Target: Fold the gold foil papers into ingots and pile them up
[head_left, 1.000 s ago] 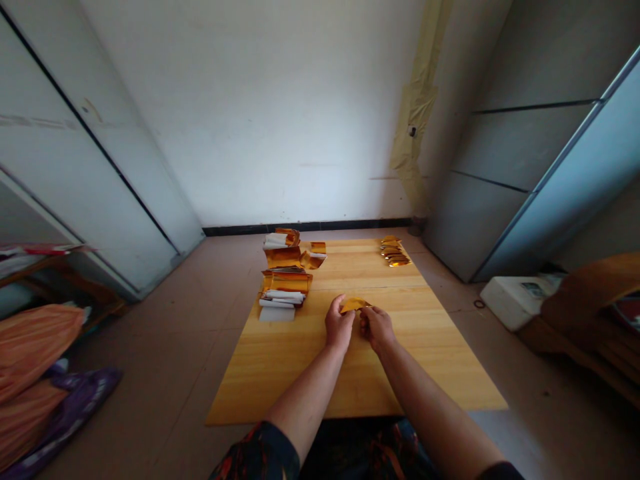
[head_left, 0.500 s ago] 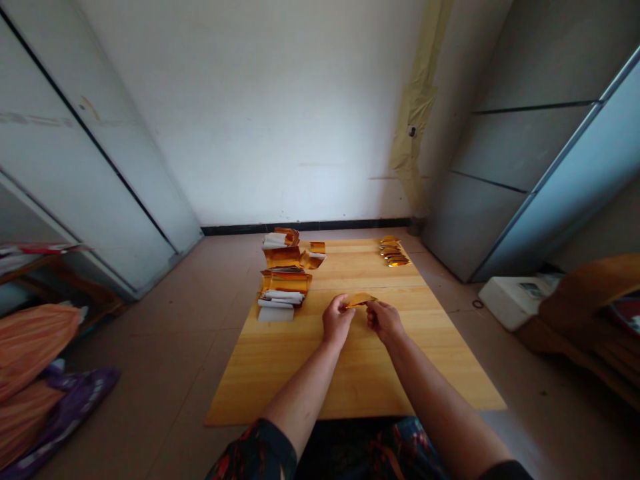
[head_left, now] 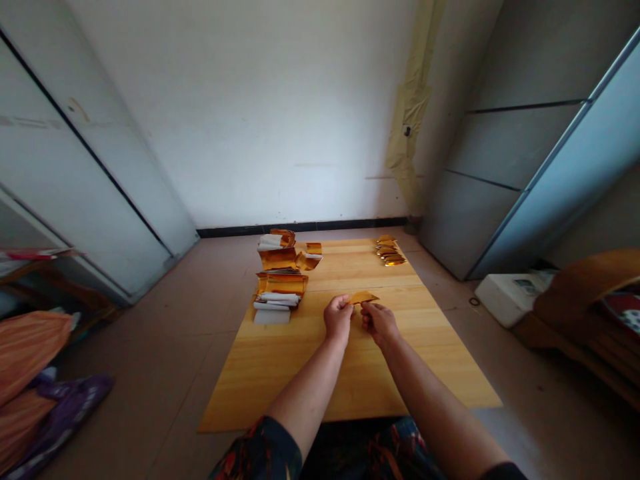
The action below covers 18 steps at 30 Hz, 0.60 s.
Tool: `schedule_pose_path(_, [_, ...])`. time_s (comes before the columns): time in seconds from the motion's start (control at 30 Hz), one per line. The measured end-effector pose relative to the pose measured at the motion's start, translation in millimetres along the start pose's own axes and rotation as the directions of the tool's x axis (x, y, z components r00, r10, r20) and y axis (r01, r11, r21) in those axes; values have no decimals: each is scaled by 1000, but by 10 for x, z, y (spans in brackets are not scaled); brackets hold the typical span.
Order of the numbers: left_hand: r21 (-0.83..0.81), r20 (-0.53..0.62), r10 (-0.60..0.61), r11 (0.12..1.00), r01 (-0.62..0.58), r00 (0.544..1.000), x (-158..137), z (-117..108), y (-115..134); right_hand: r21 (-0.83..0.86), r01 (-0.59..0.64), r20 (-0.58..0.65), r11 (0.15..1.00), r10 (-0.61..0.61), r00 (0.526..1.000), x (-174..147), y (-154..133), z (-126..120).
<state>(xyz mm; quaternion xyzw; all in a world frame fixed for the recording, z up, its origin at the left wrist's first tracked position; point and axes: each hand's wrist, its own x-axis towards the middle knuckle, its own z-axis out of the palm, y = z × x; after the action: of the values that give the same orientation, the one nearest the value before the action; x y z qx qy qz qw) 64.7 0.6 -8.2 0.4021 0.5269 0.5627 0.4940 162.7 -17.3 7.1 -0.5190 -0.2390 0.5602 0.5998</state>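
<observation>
Between my two hands, above the wooden table [head_left: 350, 373], is a small folded piece of gold foil paper [head_left: 364, 297]. My left hand [head_left: 338, 316] pinches its left end. My right hand [head_left: 379, 323] is closed on its lower right side, with the fingertips partly hidden. To the left lie stacks of gold foil paper [head_left: 283, 285], some sheets showing their white backs. A row of folded gold pieces [head_left: 390, 251] sits at the far right corner of the table.
A grey cabinet [head_left: 495, 173] stands on the right, with a white box [head_left: 503, 300] and a curved wooden chair [head_left: 575, 320] near it. Orange and purple bags [head_left: 35, 360] lie on the left. Behind the table rises a white wall [head_left: 280, 120].
The folded gold paper has tilted and shows more of its flat face. My right hand has shifted slightly left, closer to my left hand. The whole view has turned a little.
</observation>
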Motion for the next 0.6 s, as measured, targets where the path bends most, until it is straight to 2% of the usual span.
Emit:
schedule_pose_path(0.13, [-54,18,-32,998,33,999,-47,81,32,44,-37,-47,998,39,998,-11,32,38])
schedule_pose_path(0.23, [-26,24,-4,1000,5,1000,-56,60,46,43,-71,-97,997,75,992,85,-94,-14])
schedule_pose_path(0.5, [163,24,85,983,-87,996,-65,-375,-6,-52,-188,-300,981,165,940,839,-855,-506])
schedule_pose_path(0.6, [143,62,103,983,-111,993,-140,-477,-12,-90,-232,-350,969,187,918,1097,-995,-609])
